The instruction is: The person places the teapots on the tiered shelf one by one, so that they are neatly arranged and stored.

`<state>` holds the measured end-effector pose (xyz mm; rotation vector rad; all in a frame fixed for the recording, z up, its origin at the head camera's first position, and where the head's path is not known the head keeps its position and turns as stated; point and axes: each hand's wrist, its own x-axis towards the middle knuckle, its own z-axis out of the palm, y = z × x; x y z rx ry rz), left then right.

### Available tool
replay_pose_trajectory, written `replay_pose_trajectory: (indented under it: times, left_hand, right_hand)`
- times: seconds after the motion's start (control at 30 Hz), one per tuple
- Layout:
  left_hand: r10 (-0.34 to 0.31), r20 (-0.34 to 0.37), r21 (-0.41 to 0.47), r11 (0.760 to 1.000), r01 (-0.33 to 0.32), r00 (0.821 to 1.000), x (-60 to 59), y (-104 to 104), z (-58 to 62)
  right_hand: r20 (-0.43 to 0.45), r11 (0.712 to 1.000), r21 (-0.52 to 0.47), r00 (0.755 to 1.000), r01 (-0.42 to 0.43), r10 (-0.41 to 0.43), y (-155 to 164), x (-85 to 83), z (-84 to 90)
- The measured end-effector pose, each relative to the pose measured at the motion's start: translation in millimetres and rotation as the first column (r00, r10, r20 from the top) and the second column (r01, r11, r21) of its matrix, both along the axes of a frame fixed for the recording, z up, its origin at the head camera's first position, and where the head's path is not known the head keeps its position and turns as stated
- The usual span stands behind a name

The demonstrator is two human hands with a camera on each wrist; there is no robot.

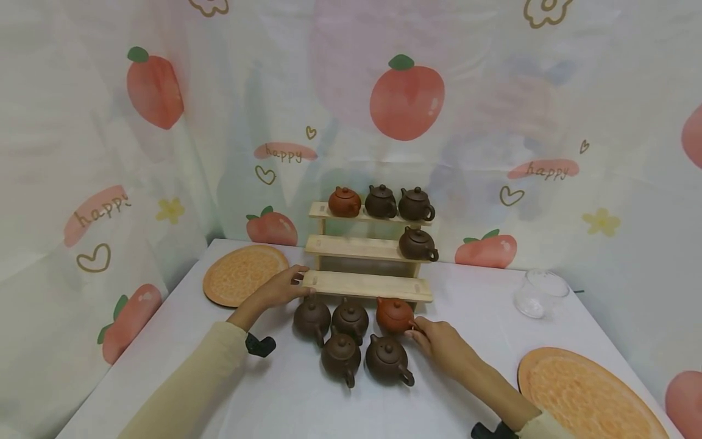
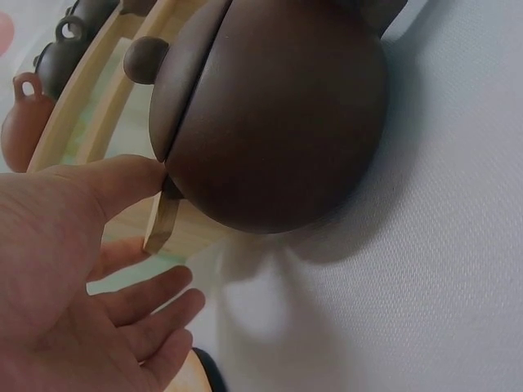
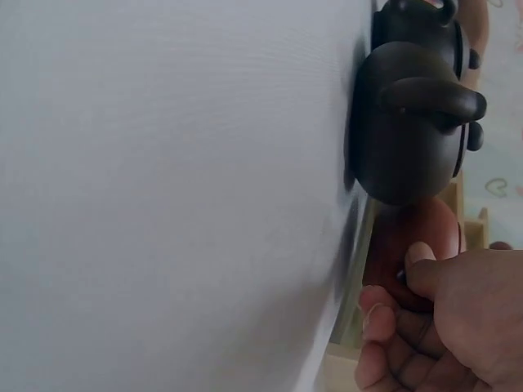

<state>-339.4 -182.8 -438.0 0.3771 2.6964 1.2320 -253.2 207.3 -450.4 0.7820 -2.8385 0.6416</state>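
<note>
My right hand [image 1: 446,347] pinches the handle of a reddish-brown clay teapot [image 1: 393,314] in front of the wooden tiered stand [image 1: 364,283]. In the right wrist view, thumb and curled fingers meet at that handle, on the teapot's near side [image 3: 429,224]. At the stand's lowest tier, my left hand [image 1: 282,286] grips the left end between thumb and index finger; its other fingers stay loose. Close by the left thumb is a dark brown teapot [image 2: 278,114], its spout partly hidden. Another dark teapot [image 1: 351,317] stands between it and the reddish one.
Two more dark teapots [image 1: 341,356] [image 1: 387,360] stand nearer me. The top tier bears a reddish teapot [image 1: 344,202] and two dark ones [image 1: 381,202]; a dark teapot [image 1: 418,244] is on the middle tier. Round mats [image 1: 241,274] lie left and right; a glass bowl [image 1: 540,296] stands at right.
</note>
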Motion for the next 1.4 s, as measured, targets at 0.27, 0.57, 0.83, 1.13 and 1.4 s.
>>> replay_pose_trajectory:
  times: [0.27, 0.57, 0.83, 1.13, 1.4]
  left_hand:
    - [0.002, 0.005, -0.004, 1.000, -0.002, 1.000, 0.5, 0.6, 0.1]
    - [0.008, 0.012, -0.013, 1.000, -0.008, 1.000, 1.4, -0.1, 1.9]
    - [0.009, 0.004, -0.015, 1.000, -0.009, 1.000, 2.2, 0.3, 2.9]
    - [0.008, 0.005, -0.027, 1.000, -0.008, 1.000, -1.8, -0.4, -1.3]
    - [0.017, 0.002, -0.043, 0.999, -0.016, 1.000, -4.0, -0.5, -1.9]
  right_hand:
    - [-0.006, 0.999, -0.031, 1.000, -0.028, 0.028, -3.5, 1.6, 14.8]
    - [-0.082, 0.998, -0.053, 0.996, -0.029, 0.025, -11.8, -6.9, 43.9]
    - [-0.086, 0.998, -0.064, 0.996, 0.025, -0.030, -25.6, -25.4, 67.2]
    - [-0.159, 0.995, -0.094, 0.986, 0.038, -0.052, -43.1, -49.3, 81.6]
    - [-0.123, 0.994, -0.068, 0.988, 0.087, -0.094, -56.4, -71.7, 89.8]
